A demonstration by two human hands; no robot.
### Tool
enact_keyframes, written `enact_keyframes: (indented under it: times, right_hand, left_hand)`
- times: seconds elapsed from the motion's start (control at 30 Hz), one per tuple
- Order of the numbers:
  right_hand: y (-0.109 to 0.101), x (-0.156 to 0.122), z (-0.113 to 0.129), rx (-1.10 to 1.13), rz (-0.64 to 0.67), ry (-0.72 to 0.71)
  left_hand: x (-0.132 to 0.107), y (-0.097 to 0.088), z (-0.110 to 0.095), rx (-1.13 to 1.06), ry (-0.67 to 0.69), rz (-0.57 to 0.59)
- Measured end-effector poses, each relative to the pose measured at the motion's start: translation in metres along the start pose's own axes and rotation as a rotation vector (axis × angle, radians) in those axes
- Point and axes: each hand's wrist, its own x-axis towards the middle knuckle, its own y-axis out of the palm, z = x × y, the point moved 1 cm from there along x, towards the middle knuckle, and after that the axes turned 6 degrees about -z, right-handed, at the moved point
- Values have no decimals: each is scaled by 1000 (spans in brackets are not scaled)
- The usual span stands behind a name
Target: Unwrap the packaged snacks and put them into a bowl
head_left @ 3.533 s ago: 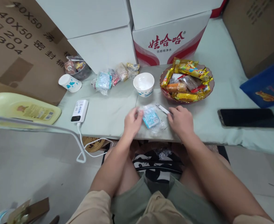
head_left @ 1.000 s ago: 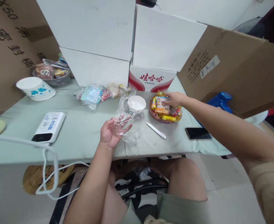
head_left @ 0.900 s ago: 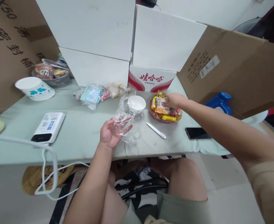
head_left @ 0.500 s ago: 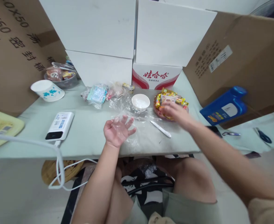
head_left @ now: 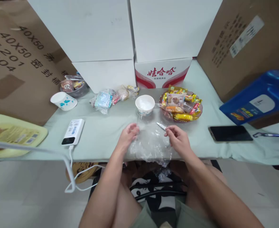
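Low table (head_left: 99, 139) under pale green cloth, walled at the back by stacked white cartons (head_left: 101, 31) and brown cardboard boxes (head_left: 244, 41). At the front edge, between both hands: clear plastic bag (head_left: 151, 145), empty by the look of it, lying crumpled on the cloth with its lower end draped over the edge. Left hand (head_left: 128, 135): fingers curled, pinching the bag's upper left corner. Right hand (head_left: 178, 139): thumb and forefinger closed on the upper right corner, remaining fingers loosely bent. Grip at opposite corners apparently for spreading the film flat or opening its mouth. Small white knife (head_left: 161, 126) just behind the bag, partly under the film. White paper bowl (head_left: 145, 104) and dish of wrapped snacks (head_left: 181, 104) within arm's reach behind. Power bank (head_left: 73, 131) to the left, phone (head_left: 230, 133) to the right, both well apart from the bag.
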Motion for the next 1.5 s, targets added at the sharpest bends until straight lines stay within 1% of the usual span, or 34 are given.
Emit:
enact_keyframes:
  times: [0.07, 0.1, 0.13, 0.2, 0.27, 0.33, 0.37, 0.43, 0.47, 0.53, 0.6, 0.63, 0.67, 0.7, 0.73, 0.8, 0.83, 0.87, 0.9, 0.97, 1.03, 1.13, 1.2, 1.23, 1.27, 1.3, 1.4, 1.43, 1.47, 1.5]
  right_hand:
    - [-4, -2, -3, -16, 9, 0]
    - [-6, -2, -5, -3, 2, 8]
    - [-8, -2, -6, 24, -15, 21]
    - [-13, 1, -6, 96, -68, 51]
    - [-19, 4, -5, 168, -113, 71]
    - [-24, 6, -4, 218, -140, 86]
    - [-26, 6, -3, 232, -139, 93]
    - [-27, 3, -2, 242, -98, 110]
    - [-27, 2, -1, 243, -60, 122]
    - [-26, -2, 0, 240, 16, 149]
    - [-25, -5, 1, 223, 45, 158]
    - [-26, -6, 1, 213, 37, 151]
    - [-27, -6, 1, 203, 18, 138]
    - [-29, -5, 1, 198, -5, 122]
    - [-31, -5, 0, 201, -32, 105]
    - [-35, -2, -1, 213, -93, 76]
    - [-36, 0, -2, 217, -125, 68]
    - [-37, 2, -3, 219, -154, 69]
    - [-38, 3, -5, 220, -177, 76]
    - [-37, 6, -7, 220, -202, 106]
    - [-35, 6, -8, 220, -205, 116]
    - [-33, 2, -6, 156, -192, 45]
    - [-32, -1, -3, 83, -166, -21]
    - [-31, -3, -2, 60, -144, -43]
    - [-30, -4, -1, 53, -118, -56]
    - [-29, -6, 0, 61, -91, -63]
    - [-27, -8, -1, 85, -38, -66]
    - [-28, -8, -2, 78, -39, -71]
    - [-28, -8, -2, 66, -46, -80]
    - [-30, -8, -3, 58, -52, -93]
  left_hand:
    - [0, 7, -1, 125, 10, -17]
    - [0, 9, -3, 136, 11, -42]
    - [0, 9, -5, 94, 4, -61]
    - [-1, 4, -10, -110, -51, -67]
    - [-3, -6, -15, -328, -124, -52]
    - [-6, -18, -17, -422, -165, -53]
    - [-7, -22, -17, -411, -166, -56]
    - [-10, -22, -15, -276, -138, -43]
    - [-11, -17, -13, -165, -123, -22]
    - [-12, -2, -9, 80, -98, 39]
    - [-11, 16, -7, 230, -59, 88]
    - [-10, 24, -7, 271, -38, 140]
    - [-9, 30, -7, 285, -10, 161]
    - [-8, 32, -9, 268, 25, 153]
    - [-6, 32, -11, 215, 56, 114]
    - [-4, 26, -16, 16, 78, -14]
    - [-4, 22, -18, -90, 58, -63]
    - [-4, 17, -20, -174, 23, -85]
    - [-5, 13, -21, -221, -19, -82]
    - [-9, 4, -22, -201, -75, -34]
    - [-15, -4, -22, -113, -61, -2]
    - [-25, -16, -23, -21, 47, -8]
    - [-29, -21, -25, -13, 118, -22]
    - [-30, -23, -26, -27, 133, -29]
    - [-29, -23, -27, -55, 126, -32]
    - [-27, -22, -28, -91, 90, -33]
    - [-21, -14, -28, -150, -99, -1]
    - [-19, -11, -27, -129, -127, 12]
    - [-18, -9, -27, -93, -114, 16]
    - [-18, -8, -26, -56, -70, 12]
